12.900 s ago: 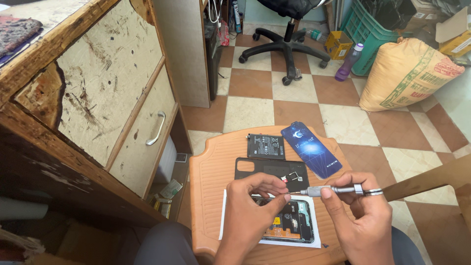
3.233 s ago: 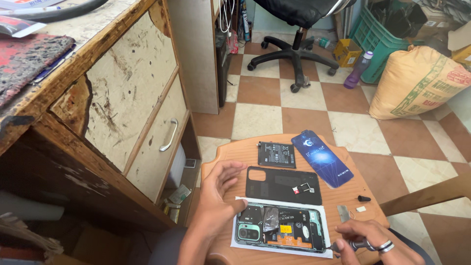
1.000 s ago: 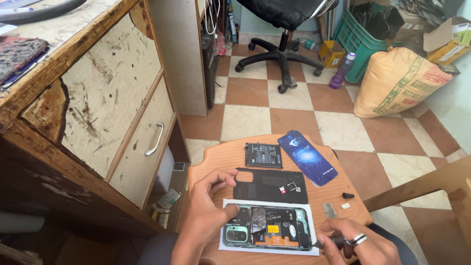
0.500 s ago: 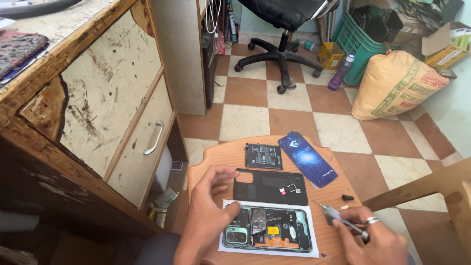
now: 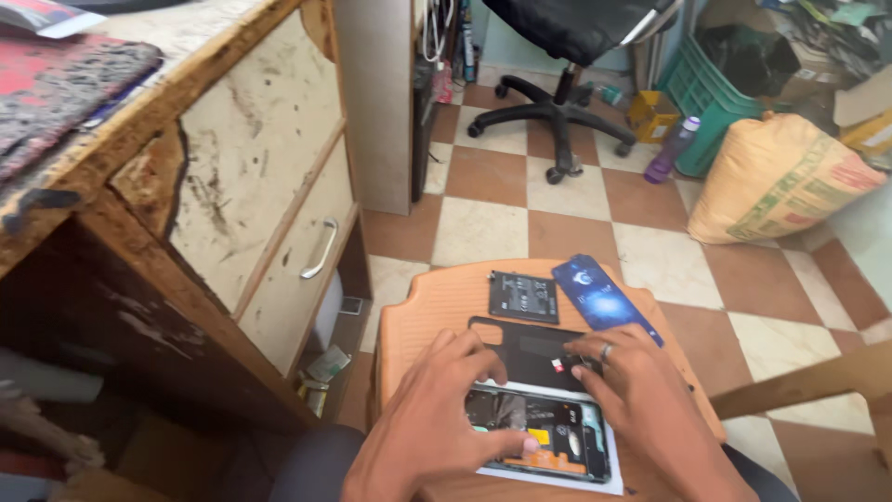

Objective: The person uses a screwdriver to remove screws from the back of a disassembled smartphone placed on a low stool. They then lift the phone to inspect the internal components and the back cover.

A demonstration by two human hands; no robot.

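A single head-worn camera looks steeply down and forward from above the person's lap, close to the small round orange desk (image 5: 437,307) at the bottom centre of the frame. Both hands enter from the lower edge (very near the lens). Farther off, the view takes in the checkered floor (image 5: 483,228) ahead and a wooden drawer unit (image 5: 251,214) to the left.

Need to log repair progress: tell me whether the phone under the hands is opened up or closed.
Opened up. The phone lies with internal boards and parts exposed; its blue back cover lies apart on the stool.
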